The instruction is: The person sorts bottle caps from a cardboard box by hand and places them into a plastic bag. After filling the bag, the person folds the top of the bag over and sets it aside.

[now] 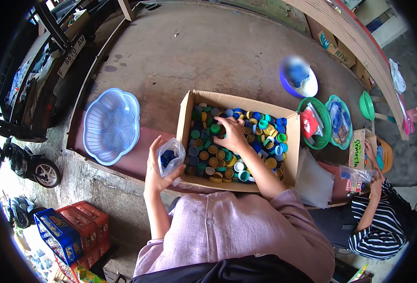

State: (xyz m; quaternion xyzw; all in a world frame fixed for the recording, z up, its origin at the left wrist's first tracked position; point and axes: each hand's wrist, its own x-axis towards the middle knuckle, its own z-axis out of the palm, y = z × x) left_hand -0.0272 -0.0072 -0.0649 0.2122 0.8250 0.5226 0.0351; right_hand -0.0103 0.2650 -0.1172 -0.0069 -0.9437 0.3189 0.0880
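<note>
My left hand [158,165] is wrapped round a clear plastic bag [179,152], holding it upright by the box's left side. Dark blue bottle caps [169,158] lie inside the bag. My right hand [232,136] reaches into a cardboard box [291,151] with thumb and fingers spread. A green cap [215,128] sits between its thumb and forefinger, with gaps showing on both sides. Many loose plastic caps [212,162] in blue, yellow, green, white and brown cover the box's bottom.
A pale blue scalloped basket [112,126] stands left on the wooden table [170,56]. To the right are a purple-white bowl [307,87], a green basket [316,141] and a teal basket [333,100]. A person in a striped shirt [378,221] handles a clear bag at far right. Crates [76,231] stand lower left.
</note>
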